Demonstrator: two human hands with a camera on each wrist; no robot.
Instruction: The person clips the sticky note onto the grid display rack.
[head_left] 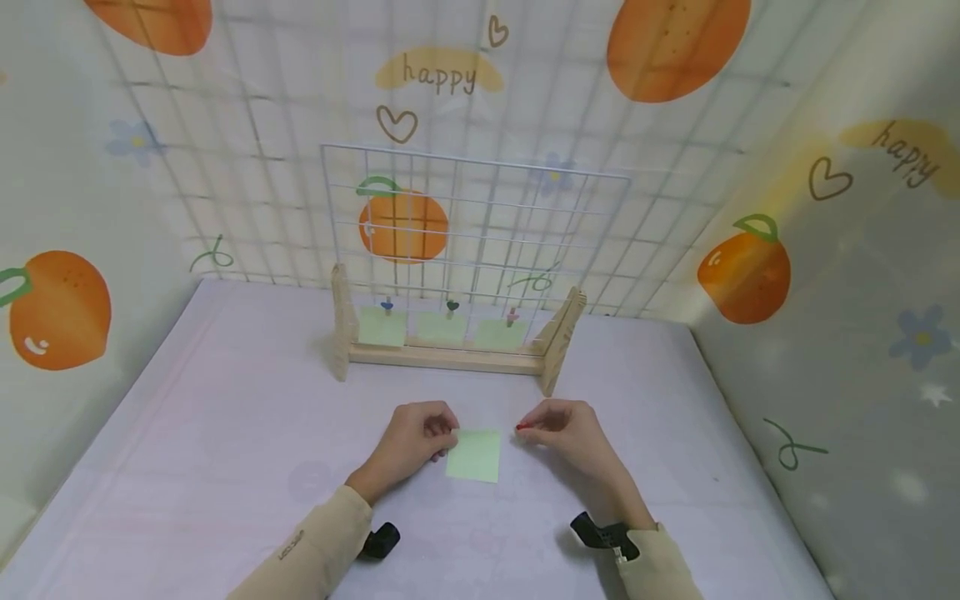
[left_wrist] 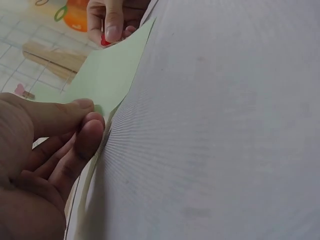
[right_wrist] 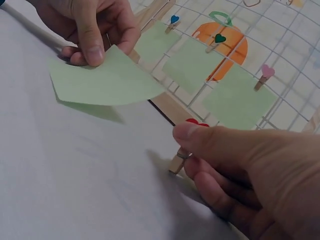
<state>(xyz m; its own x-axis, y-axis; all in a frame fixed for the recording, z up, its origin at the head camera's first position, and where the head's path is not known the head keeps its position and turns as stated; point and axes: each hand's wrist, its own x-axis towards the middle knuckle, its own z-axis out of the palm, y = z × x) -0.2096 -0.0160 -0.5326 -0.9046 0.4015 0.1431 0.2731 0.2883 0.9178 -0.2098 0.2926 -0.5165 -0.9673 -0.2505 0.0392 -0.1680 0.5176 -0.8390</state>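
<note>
My left hand (head_left: 417,433) pinches a pale green sticky note (head_left: 476,457) by its upper left corner, thumb on top. In the right wrist view the note bends and casts a shadow on the tabletop. My right hand (head_left: 567,429), a short way to the right of the note, pinches a small wooden clothespin (right_wrist: 179,161) with a red heart on it. Beyond both hands stands a white wire grid (head_left: 480,225) in a wooden stand (head_left: 450,358). Three green notes (right_wrist: 189,66) hang low on it, held by clothespins with a blue heart (right_wrist: 174,20), a green heart (right_wrist: 220,38) and a pink heart (right_wrist: 268,71).
A white cloth covers the tabletop (head_left: 225,433). Behind the stand hangs a printed curtain (head_left: 300,83) with oranges and hearts, a larger grid showing through it. Side curtains close in left and right. Each wrist wears a black camera (head_left: 604,533).
</note>
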